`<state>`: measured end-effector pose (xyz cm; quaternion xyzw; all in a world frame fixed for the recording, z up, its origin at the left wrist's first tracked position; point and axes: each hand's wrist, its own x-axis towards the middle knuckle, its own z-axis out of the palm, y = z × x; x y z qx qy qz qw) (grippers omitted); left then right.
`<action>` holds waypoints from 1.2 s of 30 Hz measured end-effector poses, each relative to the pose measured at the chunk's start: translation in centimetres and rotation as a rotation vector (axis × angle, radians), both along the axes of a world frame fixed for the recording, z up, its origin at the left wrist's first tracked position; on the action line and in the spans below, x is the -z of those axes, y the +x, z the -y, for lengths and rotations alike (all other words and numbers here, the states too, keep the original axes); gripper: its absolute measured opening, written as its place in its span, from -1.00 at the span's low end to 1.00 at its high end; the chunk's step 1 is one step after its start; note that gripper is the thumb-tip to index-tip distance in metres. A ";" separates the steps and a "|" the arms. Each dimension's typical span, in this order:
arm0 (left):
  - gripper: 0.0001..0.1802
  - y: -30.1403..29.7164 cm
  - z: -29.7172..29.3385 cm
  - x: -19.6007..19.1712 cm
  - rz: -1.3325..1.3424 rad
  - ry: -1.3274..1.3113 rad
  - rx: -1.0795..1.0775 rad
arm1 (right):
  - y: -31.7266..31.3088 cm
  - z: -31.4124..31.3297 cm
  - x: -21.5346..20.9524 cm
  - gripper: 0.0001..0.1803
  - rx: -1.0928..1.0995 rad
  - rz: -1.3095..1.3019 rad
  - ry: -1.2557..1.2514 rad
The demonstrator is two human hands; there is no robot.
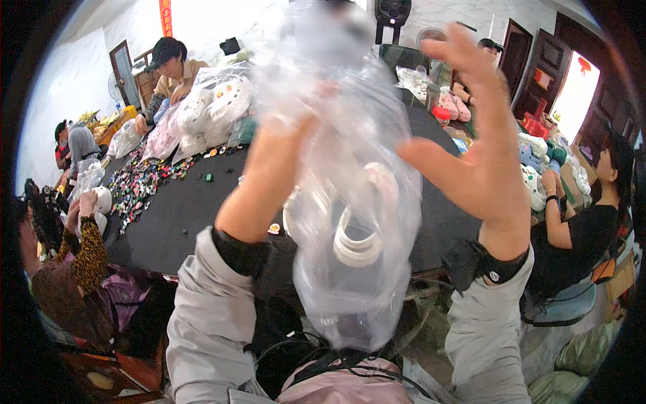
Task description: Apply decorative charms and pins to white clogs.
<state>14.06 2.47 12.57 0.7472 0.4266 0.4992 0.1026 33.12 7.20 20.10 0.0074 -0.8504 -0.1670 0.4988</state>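
A large clear plastic bag point(350, 303) is held up in front of me, blurred by motion. White clogs point(356, 250) with rounded straps show through its film. My left hand point(286, 145) grips the bag's upper part, its fingertips partly covered by the film. Beside the bag on the right, my right hand point(481, 135) is raised with thumb and fingers spread, and nothing is in it. A small orange-and-white charm point(274, 229) lies on the table near my left wrist.
Small colourful shoe charms point(145, 178) are heaped on the black table point(182, 229) at left. Bagged white clogs point(215, 111) lie behind them, by a co-worker in a cap. Pink clogs point(454, 106) and more shoes point(535, 182) are at right, near another seated person.
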 end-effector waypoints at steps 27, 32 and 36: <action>-0.52 -3.2 0.7 7.3 1.251 -0.297 0.174 | -7.7 0.1 12.1 -0.33 -0.167 0.080 -0.445; -0.41 -6.6 3.3 5.4 1.305 -0.184 0.487 | -6.4 4.0 8.6 -0.16 -0.042 0.328 -0.137; -0.44 -5.0 1.3 4.3 1.032 -0.329 0.572 | -7.1 1.3 6.6 -0.19 0.215 0.324 0.022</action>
